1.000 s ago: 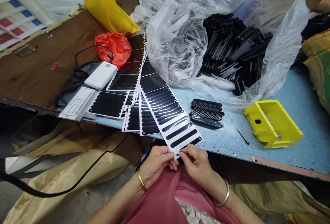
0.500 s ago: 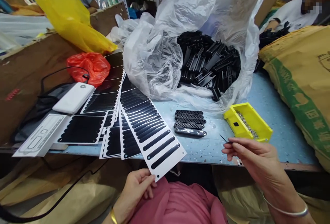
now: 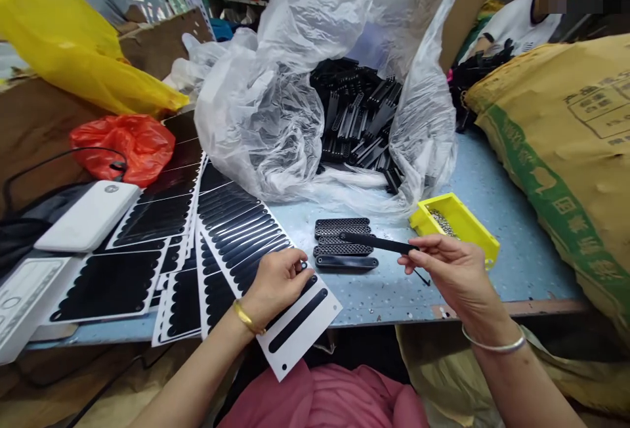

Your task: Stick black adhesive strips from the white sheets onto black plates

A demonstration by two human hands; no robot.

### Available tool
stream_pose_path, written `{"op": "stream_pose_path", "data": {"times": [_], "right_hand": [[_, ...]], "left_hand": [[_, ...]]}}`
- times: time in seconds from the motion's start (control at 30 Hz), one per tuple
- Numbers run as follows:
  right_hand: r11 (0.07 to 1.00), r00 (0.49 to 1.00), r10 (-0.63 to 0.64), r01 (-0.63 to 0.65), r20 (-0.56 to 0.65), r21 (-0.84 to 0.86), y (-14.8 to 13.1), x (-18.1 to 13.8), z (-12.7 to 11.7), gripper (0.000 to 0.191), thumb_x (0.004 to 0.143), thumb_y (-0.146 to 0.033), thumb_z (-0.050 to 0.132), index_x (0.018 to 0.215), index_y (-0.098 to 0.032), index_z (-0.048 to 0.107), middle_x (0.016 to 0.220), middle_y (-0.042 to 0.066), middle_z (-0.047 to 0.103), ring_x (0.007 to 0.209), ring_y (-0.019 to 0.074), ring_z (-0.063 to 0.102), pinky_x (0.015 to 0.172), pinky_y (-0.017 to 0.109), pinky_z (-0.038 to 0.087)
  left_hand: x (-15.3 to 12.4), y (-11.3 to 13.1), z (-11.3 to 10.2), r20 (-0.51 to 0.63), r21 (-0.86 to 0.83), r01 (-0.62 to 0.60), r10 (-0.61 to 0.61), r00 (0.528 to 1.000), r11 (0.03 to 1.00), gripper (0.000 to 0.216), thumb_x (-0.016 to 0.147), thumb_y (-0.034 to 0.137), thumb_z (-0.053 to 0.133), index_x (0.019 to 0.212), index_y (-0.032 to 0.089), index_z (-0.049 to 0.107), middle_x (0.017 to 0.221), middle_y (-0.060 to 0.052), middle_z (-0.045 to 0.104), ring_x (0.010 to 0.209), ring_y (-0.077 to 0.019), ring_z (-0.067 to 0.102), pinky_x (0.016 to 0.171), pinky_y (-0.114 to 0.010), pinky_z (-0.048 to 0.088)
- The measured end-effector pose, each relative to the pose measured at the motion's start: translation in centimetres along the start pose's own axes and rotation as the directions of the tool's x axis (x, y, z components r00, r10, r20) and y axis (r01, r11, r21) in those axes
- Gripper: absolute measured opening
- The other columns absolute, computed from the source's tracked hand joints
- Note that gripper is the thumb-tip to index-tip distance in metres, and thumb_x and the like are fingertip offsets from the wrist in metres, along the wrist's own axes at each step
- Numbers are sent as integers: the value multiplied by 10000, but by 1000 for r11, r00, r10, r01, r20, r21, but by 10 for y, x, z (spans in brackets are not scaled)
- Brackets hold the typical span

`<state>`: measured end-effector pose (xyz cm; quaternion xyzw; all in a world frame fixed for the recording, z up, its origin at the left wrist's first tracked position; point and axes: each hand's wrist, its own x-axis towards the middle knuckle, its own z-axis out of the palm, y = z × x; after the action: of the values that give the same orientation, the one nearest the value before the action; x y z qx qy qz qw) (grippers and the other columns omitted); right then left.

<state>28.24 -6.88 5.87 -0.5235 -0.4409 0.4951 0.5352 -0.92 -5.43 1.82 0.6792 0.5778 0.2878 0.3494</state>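
Observation:
My right hand pinches one end of a flat black adhesive strip, which reaches left over a row of black perforated bars. A thin dark tool pokes out below the same fingers. My left hand lies over a white-backed sheet of black strips, its thumb and fingers drawn together. A small dark piece with a hole shows at those fingertips; whether it is held or part of the sheet is unclear. In front of the perforated bars lies a glossy-topped black bar.
A clear plastic bag full of black bars stands behind. Right of the bars is a yellow bin with small metal parts. More sheets, a white power bank and a red bag lie left. A yellow sack flanks the right.
My left hand has moved from the sheet's near corner up onto its strips. My right hand has come left and now holds a black strip along with the thin tool. The view has shifted right.

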Motion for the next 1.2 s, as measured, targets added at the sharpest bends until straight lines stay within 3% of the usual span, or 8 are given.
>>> {"op": "stream_pose_path", "data": {"times": [0.1, 0.2, 0.5, 0.63, 0.77, 0.97, 1.2], "right_hand": [[999, 999, 36, -36, 13, 24, 5, 5, -6, 212, 640, -254, 881, 782, -169, 748, 609, 45, 723, 531, 188, 694, 501, 287, 567], [991, 993, 114, -114, 14, 66, 12, 7, -8, 228, 625, -273, 887, 771, -162, 751, 607, 44, 714, 525, 180, 681, 466, 272, 542], [974, 979, 198, -202, 53, 106, 29, 30, 6, 261, 560, -284, 908, 713, -148, 746, 573, 20, 656, 504, 129, 610, 432, 220, 452], [981, 978, 187, -191, 93, 33, 33, 34, 17, 255, 561, -287, 903, 712, -145, 754, 562, 21, 652, 478, 108, 568, 416, 203, 404], [980, 975, 195, -191, 106, -48, 36, 36, 25, 240, 587, -294, 889, 719, -144, 757, 533, 21, 646, 466, 110, 552, 406, 204, 386], [972, 971, 232, -229, 53, -51, 40, 37, 31, 268, 546, -300, 906, 708, -151, 752, 525, 23, 652, 454, 120, 571, 390, 204, 398], [966, 968, 249, -246, 26, -83, 43, 37, 33, 265, 549, -299, 900, 717, -152, 757, 520, 25, 654, 451, 113, 571, 391, 194, 402]], "left_hand": [[11, -1, 19, 20, 230, -57, 53, 998, 971, 60, 700, 236, 696, 726, 183, 684, 623, -9, 600, 580, -154, 530, 600, -268, 358], [11, -4, 29, 18, 273, -38, 35, 999, 961, 86, 714, 263, 699, 694, 187, 666, 610, -7, 596, 579, -155, 521, 603, -269, 340], [2, -8, 27, -23, 96, 35, -33, 999, 995, 135, 688, 270, 722, 792, 185, 737, 609, -6, 636, 549, -142, 544, 572, -261, 391], [5, -10, 22, -70, -150, 159, -171, 983, 976, 278, 677, 282, 727, 921, 150, 739, 668, -18, 672, 567, -148, 596, 572, -262, 472], [13, -12, 26, -39, -351, 173, -198, 979, 921, 309, 723, 257, 665, 984, 105, 729, 699, -45, 686, 627, -171, 646, 610, -283, 530], [21, -14, 34, -12, -350, 188, -206, 979, 918, 298, 703, 187, 659, 978, 104, 739, 686, -44, 689, 634, -174, 655, 611, -288, 550], [21, -18, 35, -27, -261, 93, -104, 994, 961, 215, 760, 186, 619, 930, 146, 745, 697, -31, 706, 636, -158, 660, 620, -266, 552]]}}
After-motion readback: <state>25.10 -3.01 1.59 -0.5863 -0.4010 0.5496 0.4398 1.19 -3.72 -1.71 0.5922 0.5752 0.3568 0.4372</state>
